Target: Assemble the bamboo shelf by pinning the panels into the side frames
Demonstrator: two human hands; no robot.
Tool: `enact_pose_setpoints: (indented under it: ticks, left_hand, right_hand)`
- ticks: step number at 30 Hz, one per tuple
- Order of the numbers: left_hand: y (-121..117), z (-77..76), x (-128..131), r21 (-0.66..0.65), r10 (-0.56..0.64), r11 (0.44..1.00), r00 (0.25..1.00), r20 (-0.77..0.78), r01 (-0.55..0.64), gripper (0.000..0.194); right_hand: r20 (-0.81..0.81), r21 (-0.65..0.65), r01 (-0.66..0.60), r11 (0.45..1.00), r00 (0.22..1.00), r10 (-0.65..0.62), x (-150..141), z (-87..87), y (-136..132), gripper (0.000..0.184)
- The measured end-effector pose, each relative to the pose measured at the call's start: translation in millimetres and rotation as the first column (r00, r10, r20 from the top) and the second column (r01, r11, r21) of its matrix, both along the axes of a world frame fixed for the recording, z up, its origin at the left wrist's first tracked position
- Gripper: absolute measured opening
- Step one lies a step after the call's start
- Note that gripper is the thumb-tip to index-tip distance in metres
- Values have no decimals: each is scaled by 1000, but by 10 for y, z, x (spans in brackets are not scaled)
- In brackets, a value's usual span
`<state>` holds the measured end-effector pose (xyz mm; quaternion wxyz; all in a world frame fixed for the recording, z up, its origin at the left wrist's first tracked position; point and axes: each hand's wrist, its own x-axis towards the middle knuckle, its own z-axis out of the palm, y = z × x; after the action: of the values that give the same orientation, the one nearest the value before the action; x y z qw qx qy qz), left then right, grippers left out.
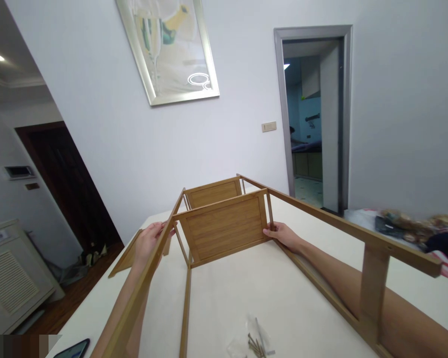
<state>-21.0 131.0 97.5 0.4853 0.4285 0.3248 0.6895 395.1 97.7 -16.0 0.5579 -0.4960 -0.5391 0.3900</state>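
A wooden shelf rack (313, 211) lies on its side on the white table (224, 298), its long rails running away from me. Two shelf panels stand across it: a nearer panel (224, 226) and a farther panel (214, 193). My left hand (153, 237) is closed around the left rail beside the nearer panel's upper left corner; the rail hides part of the fingers. Low on the right, my right hand (282, 235) grips the nearer panel's lower right corner, thumb on its near face. My right forearm passes behind the rack's end crosspiece (373, 283).
Several screws (256, 345), an Allen key (260, 333) and a clear plastic bag lie at the table's near edge. Another wooden panel (127, 256) rests at the left, with a phone (72, 349) nearer me. Bagged items (403, 223) sit at the far right.
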Motion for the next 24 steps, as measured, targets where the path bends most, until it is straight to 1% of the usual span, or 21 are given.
enact_pose_setpoints:
  ticks: [5,9,16,20,24]
  left_hand:
    - [36,31,13,29,-64,997,998,-24,65,13]
    - [79,14,20,27,-77,997,996,-44,79,13]
    - [144,-17,-53,14,-108,994,990,-90,110,11]
    - [120,2,-39,12,-117,993,987,-106,119,12]
    - [57,18,34,18,-94,995,990,-103,96,13]
  right_hand:
    - [13,-1,9,1000,1000,-9,-2,-7,2,41]
    - [36,1,21,1000,999,-21,2,-8,8,42]
    - [55,-1,14,1000,998,-14,20,-18,24,43]
    - [55,1,23,1000,998,-23,22,-14,25,42]
    - [38,4,27,1000,999,-27,13,-6,16,40]
